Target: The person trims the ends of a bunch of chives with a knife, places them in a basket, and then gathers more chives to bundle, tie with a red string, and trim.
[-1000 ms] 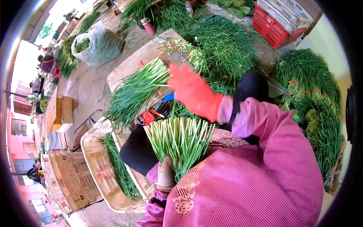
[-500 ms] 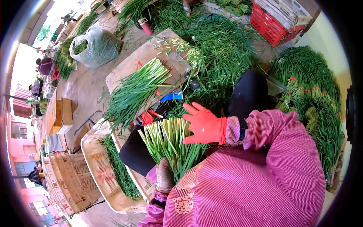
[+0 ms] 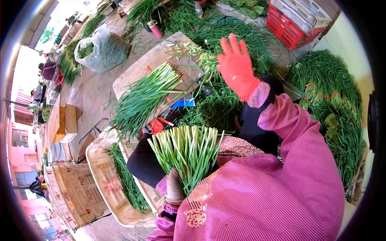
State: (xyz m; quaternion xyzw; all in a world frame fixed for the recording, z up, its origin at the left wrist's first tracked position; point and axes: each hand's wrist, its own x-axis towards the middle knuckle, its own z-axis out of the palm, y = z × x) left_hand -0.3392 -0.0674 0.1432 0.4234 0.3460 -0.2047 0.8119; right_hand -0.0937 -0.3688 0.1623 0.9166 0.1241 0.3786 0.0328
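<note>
My left hand [image 3: 175,185], in a pale striped glove, is closed around a bunch of garlic chives [image 3: 187,150]. The bunch rests at my lap, its pale cut ends fanned upward; some fingers are hidden behind it. My right hand [image 3: 236,64], in an orange-red glove, is raised with fingers spread and holds nothing. It is above the big heap of loose chives [image 3: 225,36]. Another bundle of chives [image 3: 150,94] lies across a wooden board [image 3: 130,76] in front of me, with red ties [image 3: 157,126] at the board's near edge.
A cream plastic crate [image 3: 108,193] with chives stands at my left. Tied chive bundles [image 3: 327,96] are piled at my right. Further off are a red crate [image 3: 279,26], a pink bottle [image 3: 155,30] and a clear plastic bag [image 3: 102,50] of greens. Several people are far left.
My right hand has moved away from the held bunch, up and to the right, over the loose heap. My left hand keeps its hold in the same place.
</note>
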